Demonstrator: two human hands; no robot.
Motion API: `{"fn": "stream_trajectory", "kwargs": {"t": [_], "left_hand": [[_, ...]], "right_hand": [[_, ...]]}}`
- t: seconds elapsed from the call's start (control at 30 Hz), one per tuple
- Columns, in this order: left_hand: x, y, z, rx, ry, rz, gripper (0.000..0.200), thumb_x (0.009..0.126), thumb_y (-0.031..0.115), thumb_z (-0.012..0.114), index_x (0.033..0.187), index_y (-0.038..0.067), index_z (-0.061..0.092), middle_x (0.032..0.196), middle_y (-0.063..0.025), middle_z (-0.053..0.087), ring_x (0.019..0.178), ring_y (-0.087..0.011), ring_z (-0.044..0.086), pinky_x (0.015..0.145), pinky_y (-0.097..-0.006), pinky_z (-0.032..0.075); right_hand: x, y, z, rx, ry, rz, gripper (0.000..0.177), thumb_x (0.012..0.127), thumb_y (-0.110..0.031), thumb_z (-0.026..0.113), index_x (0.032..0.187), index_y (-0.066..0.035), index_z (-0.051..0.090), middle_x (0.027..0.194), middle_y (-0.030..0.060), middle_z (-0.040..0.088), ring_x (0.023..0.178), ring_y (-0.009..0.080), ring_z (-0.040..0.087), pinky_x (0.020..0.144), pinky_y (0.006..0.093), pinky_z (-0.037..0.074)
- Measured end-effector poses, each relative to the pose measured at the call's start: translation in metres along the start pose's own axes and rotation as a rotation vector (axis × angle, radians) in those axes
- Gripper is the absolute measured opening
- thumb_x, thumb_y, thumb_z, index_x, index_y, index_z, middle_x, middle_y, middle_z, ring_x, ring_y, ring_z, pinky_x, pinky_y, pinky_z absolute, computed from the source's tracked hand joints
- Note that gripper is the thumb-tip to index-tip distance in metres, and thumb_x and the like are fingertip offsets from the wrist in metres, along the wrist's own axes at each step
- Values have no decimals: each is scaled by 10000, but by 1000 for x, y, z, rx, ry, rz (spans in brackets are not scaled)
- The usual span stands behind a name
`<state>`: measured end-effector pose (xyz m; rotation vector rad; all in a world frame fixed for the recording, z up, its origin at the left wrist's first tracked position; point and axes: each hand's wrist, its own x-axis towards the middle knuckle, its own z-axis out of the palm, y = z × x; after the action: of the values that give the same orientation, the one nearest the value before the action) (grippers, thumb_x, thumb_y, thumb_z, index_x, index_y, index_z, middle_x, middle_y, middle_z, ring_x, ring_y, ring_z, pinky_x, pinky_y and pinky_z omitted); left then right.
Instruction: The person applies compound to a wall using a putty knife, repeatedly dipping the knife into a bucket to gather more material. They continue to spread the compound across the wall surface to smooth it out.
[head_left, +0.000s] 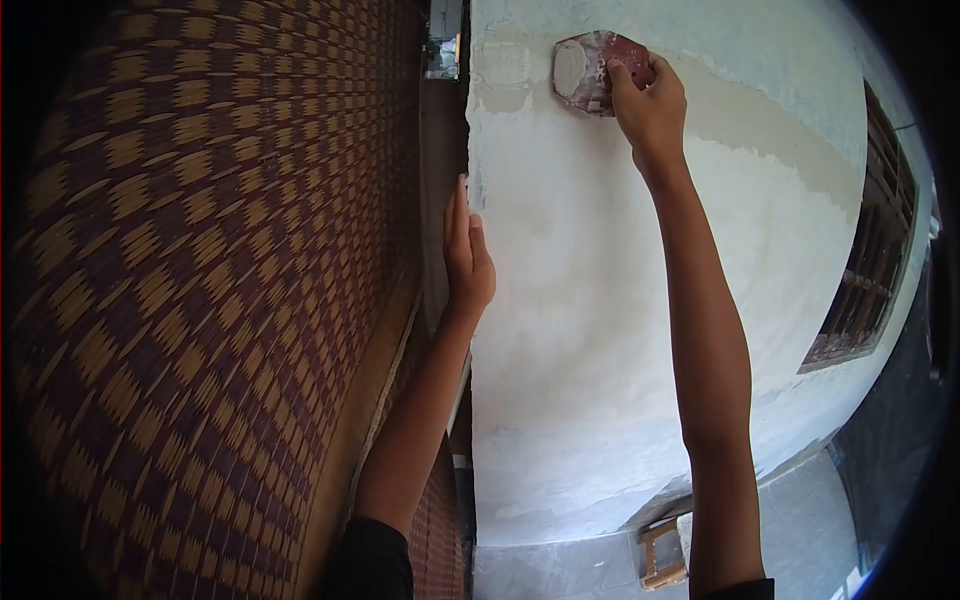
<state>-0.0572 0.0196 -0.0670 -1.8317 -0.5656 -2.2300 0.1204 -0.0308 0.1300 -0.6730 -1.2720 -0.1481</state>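
Observation:
My right hand [652, 108] is closed on the right edge of a dark red, many-sided plate [622, 62], with the thumb on its near face. Pale putty smears cover the plate, with a thick round patch on its left part. It overlaps the upper part of a whitish plastered wall [590, 270]. Lower down, my left hand [468, 255] rests at the wall's left edge with its fingers stretched upward and nothing held in it. Around the plate the wall has damp-looking beige bands with ragged borders.
A woven brown and tan panel [220, 230] rises close on the left, leaving a narrow dark gap beside the wall. To the right is a window with dark wooden bars [868, 250]. A small wooden piece of furniture [660, 555] stands low by the grey tiles [570, 572].

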Motion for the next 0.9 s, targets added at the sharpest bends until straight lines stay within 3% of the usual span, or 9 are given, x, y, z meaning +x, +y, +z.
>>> {"fn": "stream_trajectory", "kwargs": {"t": [0.17,0.3,0.43,0.53,0.67,0.77,0.9], "left_hand": [[0,3,0,9,-14,-24,467,1071,153,285,1506,-16,306,1467,-231,403,1358,-360,420,1119,-436,350],[0,1,-1,-53,-30,-59,475,1072,165,289,1502,-37,306,1494,-227,382,1403,-346,363,1156,-435,285],[0,5,-1,-37,-25,-68,482,1076,181,284,1501,-45,300,1497,-223,382,1412,-342,353,1161,-434,279],[0,4,-2,-34,-39,-59,482,1074,175,281,1504,-43,293,1505,-224,371,1415,-343,348,1163,-436,276],[0,1,-1,-13,-14,-19,464,1067,137,293,1506,-13,309,1453,-229,414,1355,-355,419,1111,-434,351],[0,4,0,-7,-1,-21,463,1065,134,292,1504,-11,316,1447,-226,423,1353,-353,422,1109,-434,352],[-1,4,-2,-7,-16,-28,467,1073,154,282,1509,-9,305,1452,-226,417,1359,-352,415,1115,-434,345]], "right_hand": [[-16,-3,29,3,-101,-92,391,871,-190,645,1172,57,604,1013,198,710,934,273,700,879,374,527],[-17,-7,1,-14,-24,27,362,871,-164,639,1153,60,605,1020,199,711,938,267,702,854,359,537],[-16,3,5,213,-21,-40,373,878,-185,661,1158,54,604,1014,177,714,911,246,700,838,347,535],[-25,-5,21,46,-84,-73,373,878,-186,660,1165,45,602,1011,182,713,910,261,702,850,342,529],[-23,-2,5,-30,1,-31,360,879,-166,645,1162,53,600,1000,192,714,920,264,705,838,344,537],[-23,1,-1,179,24,29,341,889,-173,644,1148,43,593,983,179,717,904,249,704,832,342,537],[-38,-7,25,65,-72,-116,350,885,-192,652,1140,41,598,956,192,717,890,291,708,852,359,530]]}}
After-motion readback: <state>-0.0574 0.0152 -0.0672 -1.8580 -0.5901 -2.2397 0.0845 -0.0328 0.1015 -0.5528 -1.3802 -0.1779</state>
